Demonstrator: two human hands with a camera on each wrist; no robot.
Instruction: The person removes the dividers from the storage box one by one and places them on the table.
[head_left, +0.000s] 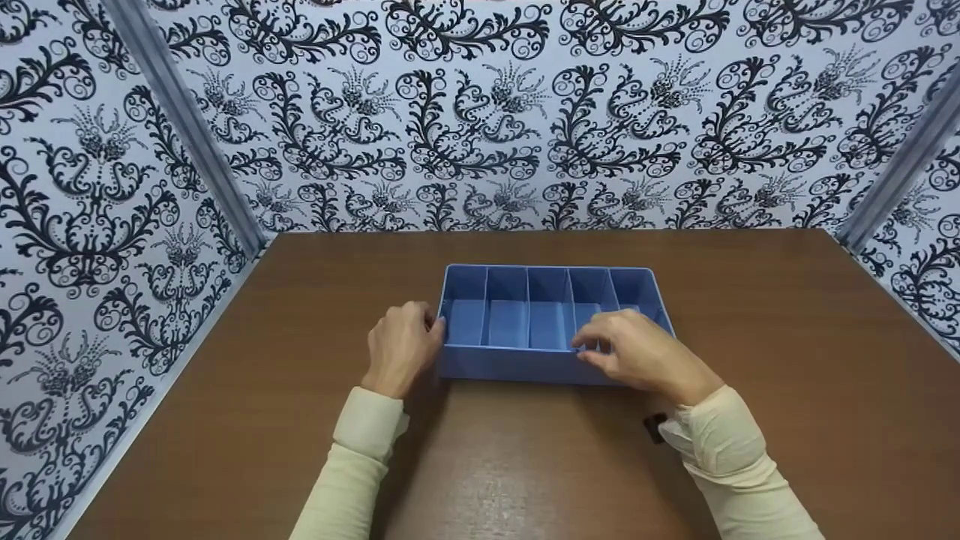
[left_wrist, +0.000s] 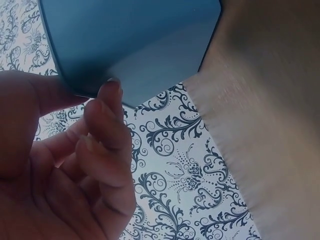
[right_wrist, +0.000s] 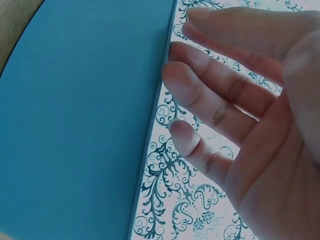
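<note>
A blue organizer box [head_left: 517, 362] with a row of side-by-side compartments sits on the table. My left hand [head_left: 403, 346] is at its left end; in the left wrist view the thumb and fingertips of that hand [left_wrist: 95, 145] pinch the edge of the blue box [left_wrist: 135, 45]. Over the front rim, towards the right end, hovers my right hand [head_left: 641, 352]. In the right wrist view this hand's fingers [right_wrist: 187, 82] are loosely bent beside the rim of the box wall [right_wrist: 85, 120], with nothing between them. The right hand hides part of the rightmost compartments.
The brown wooden table [head_left: 517, 465] extends around the box. A small dark object [head_left: 655, 427] lies by the right sleeve, partly hidden. Patterned black-and-white walls [head_left: 510, 112] stand at the back and both sides.
</note>
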